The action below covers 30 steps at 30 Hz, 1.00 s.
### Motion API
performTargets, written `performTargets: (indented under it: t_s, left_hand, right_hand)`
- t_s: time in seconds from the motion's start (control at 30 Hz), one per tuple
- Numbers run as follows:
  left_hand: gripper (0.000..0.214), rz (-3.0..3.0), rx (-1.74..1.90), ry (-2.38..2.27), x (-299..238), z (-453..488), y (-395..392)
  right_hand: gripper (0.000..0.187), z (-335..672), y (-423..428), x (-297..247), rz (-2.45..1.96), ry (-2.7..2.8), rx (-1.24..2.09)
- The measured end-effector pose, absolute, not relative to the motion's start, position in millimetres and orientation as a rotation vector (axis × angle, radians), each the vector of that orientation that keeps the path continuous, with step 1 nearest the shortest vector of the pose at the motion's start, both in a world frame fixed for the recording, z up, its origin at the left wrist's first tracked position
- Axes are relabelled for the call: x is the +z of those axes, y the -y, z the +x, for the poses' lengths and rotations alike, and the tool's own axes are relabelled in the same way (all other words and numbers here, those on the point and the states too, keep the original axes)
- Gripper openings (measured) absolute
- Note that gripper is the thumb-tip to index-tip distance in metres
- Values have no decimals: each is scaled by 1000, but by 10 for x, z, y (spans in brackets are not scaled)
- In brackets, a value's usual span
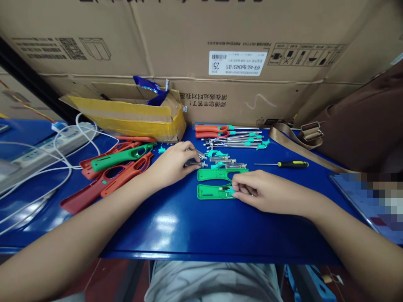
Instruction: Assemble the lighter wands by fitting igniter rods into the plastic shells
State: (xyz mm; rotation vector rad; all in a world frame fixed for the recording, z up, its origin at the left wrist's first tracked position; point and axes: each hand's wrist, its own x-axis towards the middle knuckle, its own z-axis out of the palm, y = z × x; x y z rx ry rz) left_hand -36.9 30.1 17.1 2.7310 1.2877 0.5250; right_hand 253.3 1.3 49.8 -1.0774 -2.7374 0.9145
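Note:
My left hand [178, 163] has its fingers closed around small clear fuel tanks with metal ends, left of a small pile of similar fuel tanks [236, 166] and teal plastic parts [215, 154]. Two green lighter shell halves lie in front of me, an upper one [206, 174] and a lower one [204, 192]. My right hand [258, 188] pinches the right end of the lower half, where a teal piece [231, 191] and a thin white wire sit inside. Its fingers hide the rest of that end.
Red and green lighter shells [119, 157] lie at left beside a power strip [53, 144] with white cables. Behind are a yellow-taped box [132, 121], orange lighters [211, 128] and metal rods [242, 140]. A screwdriver [292, 164], strap [302, 153] and tablet-like device [352, 197] lie right.

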Motion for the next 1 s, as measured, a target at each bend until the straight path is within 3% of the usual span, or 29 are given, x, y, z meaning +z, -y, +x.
performTargets:
  t_s: [0.13,0.27,0.5,0.67,0.83,1.0]
  left_hand:
    - [13,2729,445,-1336,182,-352,-276]
    - [14,2501,646,-1358,243,-238,-154]
    - [21,1869,775,-1078,290,53,150]
    - [10,2094,775,-1022,236,88,200]
    - [14,2367,775,-934,210,75,239]
    - [13,2451,777,-884,186,75,260]
  right_hand:
    - [16,2536,-30,469,-1049,2714,892]
    - [15,2529,-59,415,-1072,2607,849]
    - [11,2491,-43,368,-1377,2108,1553]
    - [20,2483,-35,401,-1290,2153,1511]
    - [34,2456,-23,405,-1219,2178,1451]
    - [35,2448,-32,373,-1194,2195,1470]
